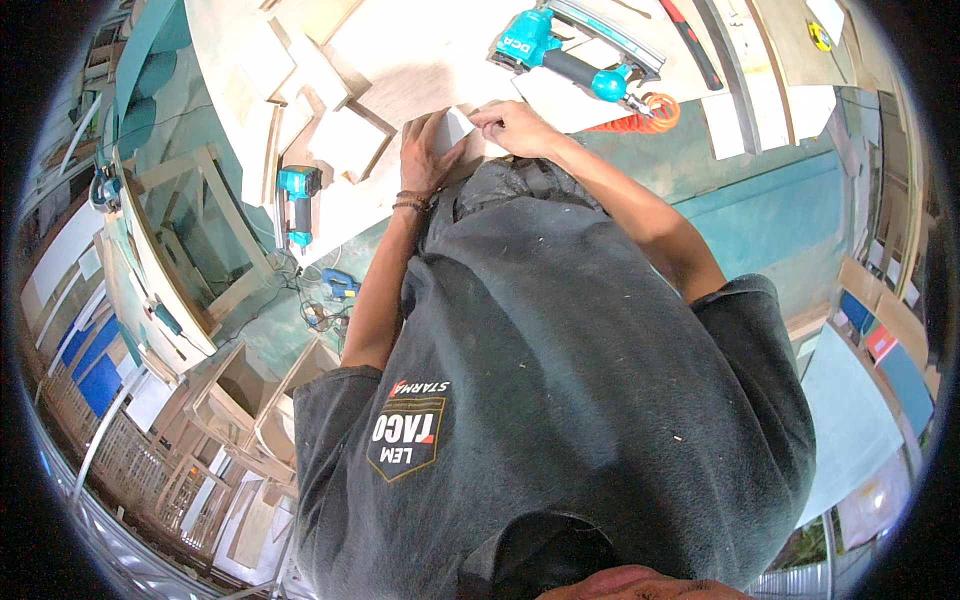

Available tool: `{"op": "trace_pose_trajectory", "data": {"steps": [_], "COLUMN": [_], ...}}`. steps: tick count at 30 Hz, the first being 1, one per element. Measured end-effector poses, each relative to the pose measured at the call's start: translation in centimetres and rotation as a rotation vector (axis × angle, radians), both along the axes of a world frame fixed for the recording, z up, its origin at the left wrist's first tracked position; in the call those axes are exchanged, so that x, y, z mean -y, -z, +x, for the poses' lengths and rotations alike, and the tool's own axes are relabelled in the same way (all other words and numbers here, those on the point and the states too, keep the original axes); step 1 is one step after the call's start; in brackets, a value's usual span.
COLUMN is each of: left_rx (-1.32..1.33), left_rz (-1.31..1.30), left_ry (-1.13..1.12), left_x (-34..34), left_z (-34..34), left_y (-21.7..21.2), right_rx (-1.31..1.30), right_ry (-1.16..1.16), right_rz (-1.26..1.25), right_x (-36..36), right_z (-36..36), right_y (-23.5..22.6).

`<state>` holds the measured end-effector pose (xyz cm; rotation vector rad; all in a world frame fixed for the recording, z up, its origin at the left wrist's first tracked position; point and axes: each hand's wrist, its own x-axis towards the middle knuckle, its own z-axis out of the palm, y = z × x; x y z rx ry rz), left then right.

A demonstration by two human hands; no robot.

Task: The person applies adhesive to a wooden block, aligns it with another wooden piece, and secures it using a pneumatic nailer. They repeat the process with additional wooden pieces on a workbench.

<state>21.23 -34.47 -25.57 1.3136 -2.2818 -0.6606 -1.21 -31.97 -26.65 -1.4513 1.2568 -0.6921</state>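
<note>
Against the near edge of the workbench, my left hand (424, 150) grips a small white-faced board piece (453, 128), its thumb on the near side and its fingers over the far left side. My right hand (520, 130) is closed at the piece's right edge. Its fingertips are curled together in a pinch there, and whatever lies between them is too small to make out. Several white-faced board pieces (347, 137) lie on the bench left of my hands. A teal nail gun (570, 66) rests beyond my right hand.
A smaller teal nailer (298, 195) sits at the left corner of the pale bench top (405, 85). An orange coiled hose (655, 113) hangs by the right edge. Farther right are a red-and-black tool (693, 45), long strips (733, 75) and a yellow tape measure (819, 37).
</note>
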Motion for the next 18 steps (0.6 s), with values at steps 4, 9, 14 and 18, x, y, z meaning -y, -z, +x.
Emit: {"op": "trace_pose_trajectory", "data": {"steps": [4, 9, 14, 18], "left_rx": [0.001, -0.04, -0.023, 0.112], "left_rz": [-0.049, -0.111, -0.142, -0.124], "left_ry": [0.006, 0.02, 0.009, -0.076], "left_x": [-0.1, -0.1, -0.1, -0.5], "left_z": [-0.5, 0.1, 0.3, 0.4], "left_y": [0.0, 0.4, 0.5, -0.1], "right_rx": [-0.002, -0.198, -0.902, -1.021], "right_ry": [0.043, 0.315, 0.486, 0.262], "right_rz": [-0.022, -0.151, -0.412, -0.245], "right_x": [-0.3, -0.2, 0.1, 1.2], "right_z": [-0.1, -1.0, -5.9, -7.9], "right_y": [0.0, -3.4, -5.6, -5.5]}}
